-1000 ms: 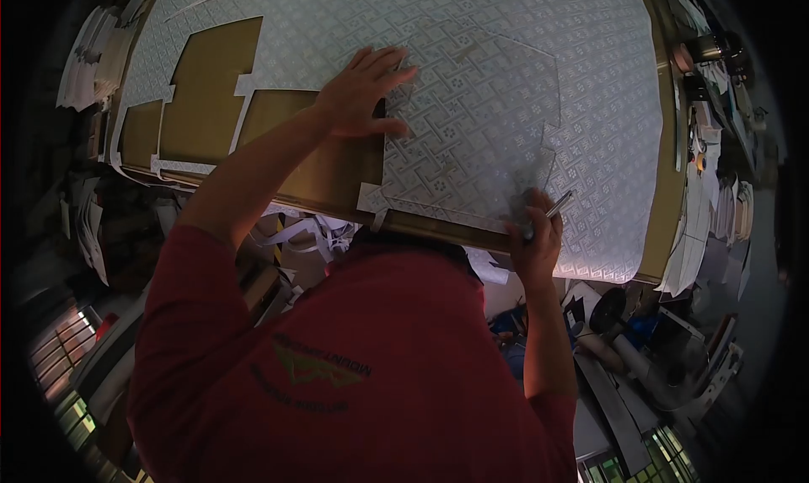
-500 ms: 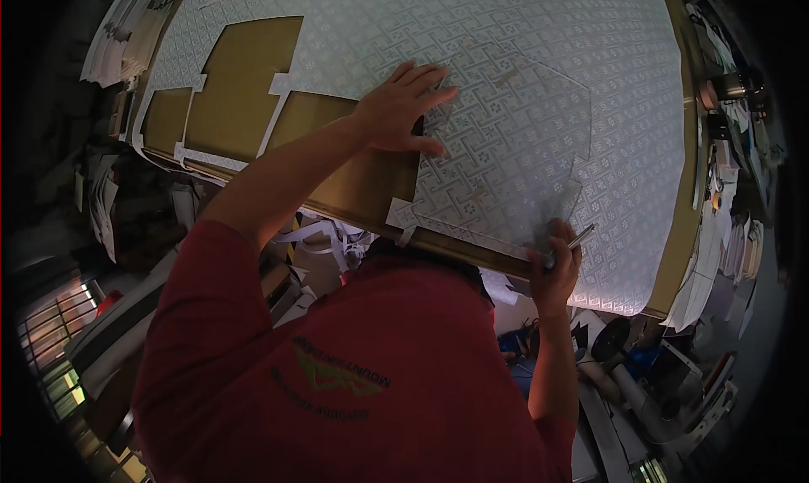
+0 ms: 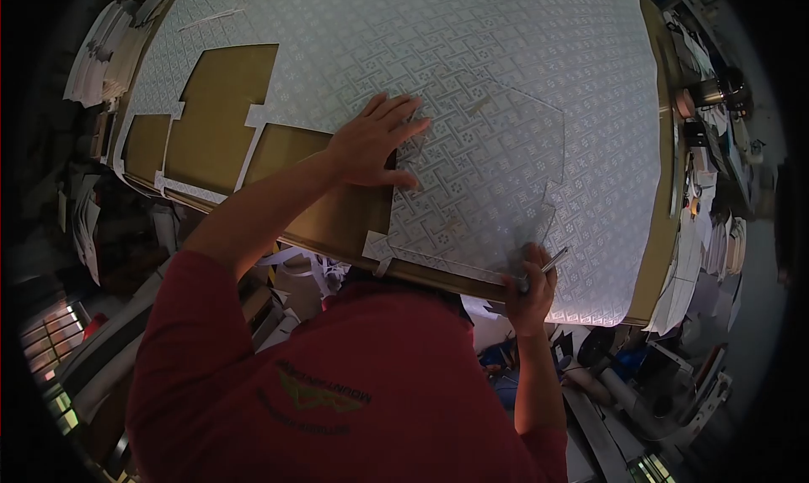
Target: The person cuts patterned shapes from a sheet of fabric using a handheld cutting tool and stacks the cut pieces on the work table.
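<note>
My left hand (image 3: 371,143) lies flat with fingers spread on pale patterned sheet material (image 3: 472,28), beside a cut-out gap. Under its fingertips, an angular outlined piece (image 3: 484,179) spreads to the right; whether it is a clear template or a cut shape I cannot tell. At the near edge, my right hand (image 3: 533,291) is closed around a slim silver pen-like tool (image 3: 556,260), which points up and right. Something dark grey (image 3: 524,283) shows between its thumb and fingers, too shaded to name. That hand rests near the piece's lower right corner.
Several cut-outs expose the brown tabletop (image 3: 223,87) at left. A narrow strip (image 3: 383,247) of the sheet hangs over the front edge. Stacked papers (image 3: 105,49) stand at far left, more papers (image 3: 687,272) at right. A dark cylinder (image 3: 725,91) is beyond the right edge.
The whole view has shifted, so the table appears lower and farther left. Both hands keep about the same places on the sheet.
</note>
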A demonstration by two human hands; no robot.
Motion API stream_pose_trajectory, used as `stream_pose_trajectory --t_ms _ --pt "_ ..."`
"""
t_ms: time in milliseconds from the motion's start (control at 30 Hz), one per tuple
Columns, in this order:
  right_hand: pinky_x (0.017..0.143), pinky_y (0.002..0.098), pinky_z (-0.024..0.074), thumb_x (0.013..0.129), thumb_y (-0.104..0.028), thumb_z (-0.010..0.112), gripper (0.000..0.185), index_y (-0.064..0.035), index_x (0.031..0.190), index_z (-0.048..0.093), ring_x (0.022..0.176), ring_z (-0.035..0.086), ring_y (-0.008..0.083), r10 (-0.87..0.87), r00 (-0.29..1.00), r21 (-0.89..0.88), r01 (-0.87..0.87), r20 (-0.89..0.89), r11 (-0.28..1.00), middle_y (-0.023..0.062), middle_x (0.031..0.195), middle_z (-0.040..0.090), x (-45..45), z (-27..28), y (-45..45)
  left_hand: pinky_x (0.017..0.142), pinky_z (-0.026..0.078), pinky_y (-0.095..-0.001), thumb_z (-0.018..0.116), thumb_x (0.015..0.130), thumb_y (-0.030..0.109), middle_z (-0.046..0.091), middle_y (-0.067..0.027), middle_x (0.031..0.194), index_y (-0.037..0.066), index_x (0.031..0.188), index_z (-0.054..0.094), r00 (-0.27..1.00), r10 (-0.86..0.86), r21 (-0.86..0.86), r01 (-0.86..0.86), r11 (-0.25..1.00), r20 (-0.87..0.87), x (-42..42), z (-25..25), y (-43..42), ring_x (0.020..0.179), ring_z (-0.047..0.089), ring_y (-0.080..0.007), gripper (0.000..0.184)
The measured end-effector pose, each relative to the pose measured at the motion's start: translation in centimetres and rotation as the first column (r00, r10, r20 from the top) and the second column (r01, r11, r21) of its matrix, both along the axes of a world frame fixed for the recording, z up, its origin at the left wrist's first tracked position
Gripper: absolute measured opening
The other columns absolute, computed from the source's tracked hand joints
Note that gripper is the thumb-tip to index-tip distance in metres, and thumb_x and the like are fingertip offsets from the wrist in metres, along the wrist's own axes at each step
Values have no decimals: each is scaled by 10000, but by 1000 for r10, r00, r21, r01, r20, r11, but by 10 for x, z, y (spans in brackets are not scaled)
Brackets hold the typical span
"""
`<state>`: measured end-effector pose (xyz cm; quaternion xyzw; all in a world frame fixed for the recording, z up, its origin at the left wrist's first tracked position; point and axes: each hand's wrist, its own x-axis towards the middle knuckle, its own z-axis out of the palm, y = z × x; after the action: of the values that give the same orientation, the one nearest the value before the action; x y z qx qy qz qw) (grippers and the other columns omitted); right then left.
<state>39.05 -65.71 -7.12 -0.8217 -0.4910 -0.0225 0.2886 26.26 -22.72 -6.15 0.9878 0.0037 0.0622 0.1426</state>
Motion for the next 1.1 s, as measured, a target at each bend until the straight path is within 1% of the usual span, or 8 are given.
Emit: stream_pose_trajectory --t_ms 133,200,300,633,700,833,1033,1100 --pt "1113 554 430 848 -153 834 432 -66 1162 550 1338 550 486 -7 1000 -1 7 -14 1000 234 1435 630 1 1 0 1293 158 -580 666 802 805 318 -228 1672 88 1565 452 1000 -7 14 7 1000 -3 1 2 0 1563 265 -408 1068" --pt "1121 569 411 849 -155 831 424 -72 1161 557 1354 538 482 -12 1000 -34 11 -18 999 231 1440 628 -1 0 -2 1296 154 -569 632 824 814 321 -230 1672 90 1574 447 999 -2 27 3 1000 -33 1 6 0 1572 258 -386 1059" --pt "1127 584 398 851 -163 831 416 -73 1158 565 1367 529 474 4 1000 -42 -4 -18 999 230 1444 626 0 1 -2 1296 150 -573 638 825 808 317 -223 1677 101 1585 430 1000 -5 35 6 999 -30 1 4 0 1574 255 -385 1059" --pt "1130 583 401 874 -188 826 401 -69 1163 576 1368 540 476 3 1000 -33 -3 -7 999 218 1452 625 0 3 -1 1297 148 -573 662 818 793 315 -214 1680 102 1592 416 999 1 29 1 1000 -39 2 8 -1 1572 257 -392 1066" --pt "1130 553 409 849 -148 825 421 -54 1162 561 1364 525 484 2 1000 -31 -3 -14 1000 222 1446 626 0 2 -2 1295 151 -573 666 816 793 315 -216 1679 102 1589 421 999 0 30 1 1000 -43 2 7 -1 1567 265 -399 1065" --pt "1122 582 411 865 -185 831 409 -67 1162 575 1355 554 475 -16 1000 -26 16 -17 1000 221 1449 627 -1 2 -1 1294 154 -572 669 817 789 318 -221 1676 101 1586 427 999 -6 33 7 999 -31 2 8 0 1562 273 -403 1060" --pt "1116 585 418 833 -166 848 443 -66 1168 575 1351 559 471 -11 1000 -16 11 -13 1000 221 1452 625 0 0 -2 1287 162 -580 692 804 773 323 -238 1668 110 1583 439 1000 -10 21 10 1000 -22 2 7 0 1555 284 -421 1054" --pt "1112 582 425 814 -162 860 466 -67 1170 575 1351 561 467 -13 1000 -3 13 -3 1000 218 1453 625 -1 0 -2 1294 156 -571 686 811 775 322 -227 1670 104 1580 435 1000 -9 35 10 999 -26 2 6 0 1563 268 -401 1051"
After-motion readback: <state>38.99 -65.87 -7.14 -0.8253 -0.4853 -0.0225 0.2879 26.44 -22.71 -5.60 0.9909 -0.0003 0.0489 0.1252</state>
